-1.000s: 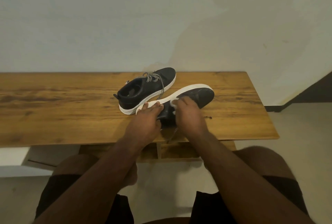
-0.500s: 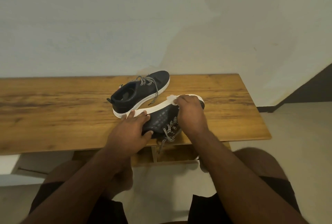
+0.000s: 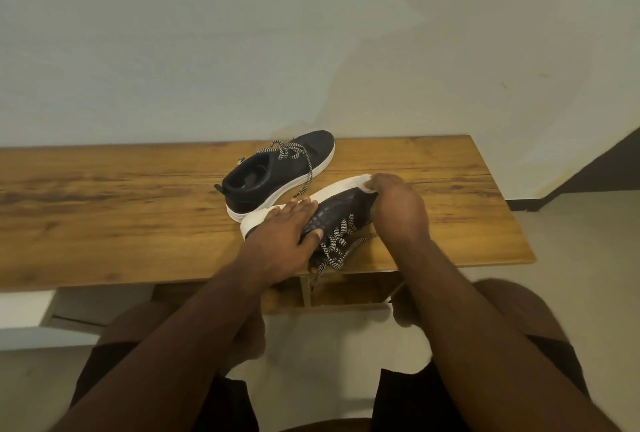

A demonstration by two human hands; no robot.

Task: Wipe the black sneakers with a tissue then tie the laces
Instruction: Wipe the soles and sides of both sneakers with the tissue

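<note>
While our right hand (image 3: 398,213) curls its fingers (image 3: 375,182) round a white tissue (image 3: 363,184) and presses it against the toe end of the white sole, our left hand (image 3: 287,230) lies across the near sneaker (image 3: 341,211) with its fingers (image 3: 298,204) extended over the sole edge and the thumb resting on the textured black upper. We hold this sneaker tipped on its side, close to the front edge of the tabletop (image 3: 121,217), sole turned away from us.

We judge the first risk to be slippage: the left fingers lie flat rather than wrapped round the shoe, so a firm wiping stroke toward the heel could rotate or slide the sneaker off the front edge. The loose laces (image 3: 337,244) are the second risk. They trail from the eyelets over the tabletop edge, with one end hanging below it, and could snag under the wrist or drag across a wiped area. The tissue is small and bunched; heavy pressure on the sole rim may tear it or leave shreds.

The far sneaker (image 3: 280,175) stands upright just behind, its laces (image 3: 294,156) also untied, one end near the tipped sole. A wide stroke could knock it or catch that end.
</note>
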